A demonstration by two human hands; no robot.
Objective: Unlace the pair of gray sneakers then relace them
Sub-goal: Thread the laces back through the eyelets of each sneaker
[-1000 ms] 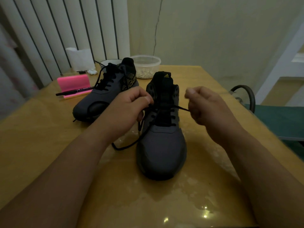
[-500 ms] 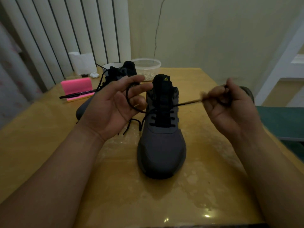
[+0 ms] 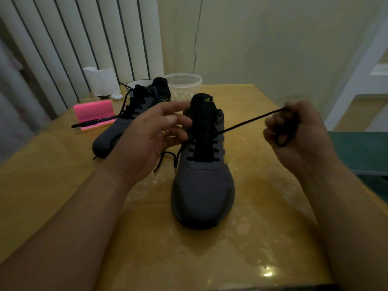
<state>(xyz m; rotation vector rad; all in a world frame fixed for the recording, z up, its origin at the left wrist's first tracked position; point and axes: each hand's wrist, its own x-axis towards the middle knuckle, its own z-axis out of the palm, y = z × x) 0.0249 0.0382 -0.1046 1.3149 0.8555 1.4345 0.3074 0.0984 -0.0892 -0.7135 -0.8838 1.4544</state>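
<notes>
1. The table (image 3: 63, 185) carried both sneakers.
2. The near sneaker (image 3: 202, 185) stood upright at the centre, toe toward the person. A black lace (image 3: 247, 121) crossed its lower eyelet rows. The top rows appeared unthreaded, though dim light limited certainty.
3. One lace end ran taut from the upper right eyelets, up and rightward to the right hand (image 3: 298, 131). The other end lay slack on the table just left of the sneaker.
4. The right hand was raised to the right of the sneaker. Its fingers were curled round the lace, with a loop of slack gathered in the fist.
5. The left hand (image 3: 147, 139) hovered just left of the tongue, above the slack end. Its fingers were straight and spread, and no lace was seen in it.
6. The far sneaker (image 3: 113, 135) sat behind and to the left, partly hidden by the left hand. It was laced along its rows, with loose untied ends.
7. A pink block (image 3: 93, 112) bearing a pen (image 3: 94, 122) lay beside it. A bowl (image 3: 136, 82) and a clear container (image 3: 184, 85) stood at the back edge.
8. Status, as judged: the near sneaker was partly threaded, so work on it was mid-way. Whether this was unlacing or relacing could not be determined. The far sneaker was either untouched or finished except for tying. At least the near sneaker's top rows remained to be completed.
</notes>
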